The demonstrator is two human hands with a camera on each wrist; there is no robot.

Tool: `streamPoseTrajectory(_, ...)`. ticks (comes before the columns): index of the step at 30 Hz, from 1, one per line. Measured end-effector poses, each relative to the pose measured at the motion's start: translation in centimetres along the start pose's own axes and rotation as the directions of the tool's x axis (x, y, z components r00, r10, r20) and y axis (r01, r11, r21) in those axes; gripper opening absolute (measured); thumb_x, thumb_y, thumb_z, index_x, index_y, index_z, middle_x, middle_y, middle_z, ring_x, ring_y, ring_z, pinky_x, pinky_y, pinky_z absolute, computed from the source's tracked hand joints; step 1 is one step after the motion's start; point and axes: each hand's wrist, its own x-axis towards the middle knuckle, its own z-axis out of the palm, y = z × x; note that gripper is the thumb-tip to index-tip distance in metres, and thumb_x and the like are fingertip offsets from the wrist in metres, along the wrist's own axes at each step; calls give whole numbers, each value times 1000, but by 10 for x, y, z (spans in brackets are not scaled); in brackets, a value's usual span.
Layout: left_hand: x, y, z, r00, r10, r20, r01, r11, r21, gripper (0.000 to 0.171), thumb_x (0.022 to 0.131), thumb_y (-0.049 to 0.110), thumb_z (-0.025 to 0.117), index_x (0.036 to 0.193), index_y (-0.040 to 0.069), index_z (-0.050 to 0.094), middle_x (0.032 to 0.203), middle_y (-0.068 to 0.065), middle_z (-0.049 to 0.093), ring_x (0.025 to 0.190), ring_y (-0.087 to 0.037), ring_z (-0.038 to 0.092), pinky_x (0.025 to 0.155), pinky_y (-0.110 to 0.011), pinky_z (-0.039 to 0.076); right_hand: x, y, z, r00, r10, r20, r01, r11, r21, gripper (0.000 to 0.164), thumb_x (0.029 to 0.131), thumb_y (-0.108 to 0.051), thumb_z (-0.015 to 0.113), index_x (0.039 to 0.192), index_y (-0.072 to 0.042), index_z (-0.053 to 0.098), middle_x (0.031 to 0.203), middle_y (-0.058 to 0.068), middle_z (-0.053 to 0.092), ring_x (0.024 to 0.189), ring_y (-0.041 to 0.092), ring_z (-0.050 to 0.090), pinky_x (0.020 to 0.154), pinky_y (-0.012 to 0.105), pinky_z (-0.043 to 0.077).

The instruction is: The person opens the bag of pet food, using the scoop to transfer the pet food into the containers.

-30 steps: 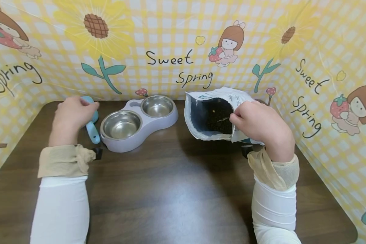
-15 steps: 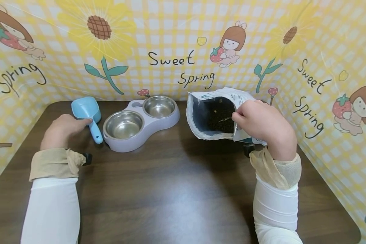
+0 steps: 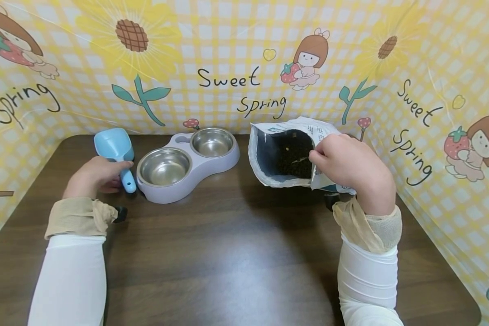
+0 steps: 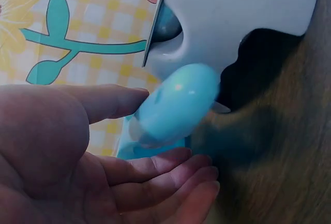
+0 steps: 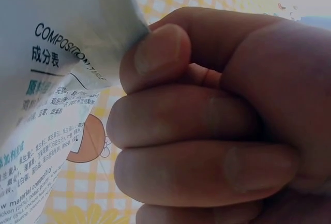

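Note:
A light blue scoop is at the table's far left, its handle pointing toward me. My left hand is at that handle. In the left wrist view the thumb is right at one side of the handle, and the loosely extended fingers are on the other side. With curled fingers my right hand pinches the edge of a white printed bag. The bag's mouth gapes toward me, showing dark brown pellets inside. The right wrist view shows the thumb pressing the bag's edge.
A pale lilac double feeder with two steel bowls stands between the scoop and the bag. Behind it rises a yellow checked cloth wall, with more cloth along both sides. The brown wooden table extends toward me.
My left hand has come down and back from over the scoop to beside its handle, uncovering the scoop's blue bowl. The right hand keeps its hold on the bag.

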Motion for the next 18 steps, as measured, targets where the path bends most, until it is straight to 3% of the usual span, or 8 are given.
streamPoseTrajectory(2, 1, 0, 1, 1000, -1, 2, 1, 1000, -7, 65, 98, 38, 50, 118, -22, 40, 81, -12, 62, 72, -17, 67, 69, -39, 63, 0, 0, 0, 1000, -3, -3, 3, 1000, -1, 48, 94, -17, 45, 46, -16, 39, 47, -4, 31, 45, 18, 39, 45, 30, 31)
streamPoseTrajectory(9, -4, 3, 0, 1000, -6, 10, 7, 1000, -20, 59, 99, 27, 46, 121, -27, 35, 103, -31, 48, 65, -20, 68, 62, -37, 62, 0, 0, 0, 1000, 9, 9, -9, 1000, 0, 48, 95, -20, 45, 47, -15, 41, 47, -3, 32, 45, 19, 40, 44, 31, 31)
streamPoseTrajectory(11, -4, 3, -1, 1000, 3, 17, -2, 999, -36, 51, 99, 23, 44, 116, -25, 39, 95, -26, 56, 64, -19, 68, 60, -35, 61, 0, -1, 0, 1000, 19, 14, -19, 1000, -1, 48, 96, -21, 45, 48, -16, 42, 47, -3, 33, 45, 19, 41, 43, 31, 31)
streamPoseTrajectory(15, -2, 6, -3, 998, -23, 65, 33, 986, -162, 30, 101, 17, 37, 100, -13, 43, 66, -5, 66, 60, -18, 69, 57, -32, 61, 0, -1, 0, 1000, 19, 14, -19, 1000, 4, 48, 95, -21, 45, 48, -15, 42, 47, -3, 33, 44, 19, 41, 43, 31, 32)
streamPoseTrajectory(18, -1, 8, -4, 993, -51, 108, 75, 969, -234, 29, 103, 16, 29, 96, -9, 42, 58, -3, 67, 58, -17, 70, 57, -30, 62, 0, -1, 0, 1000, 14, 12, -14, 1000, 8, 48, 95, -20, 45, 47, -15, 42, 47, -3, 33, 44, 18, 40, 43, 31, 31)
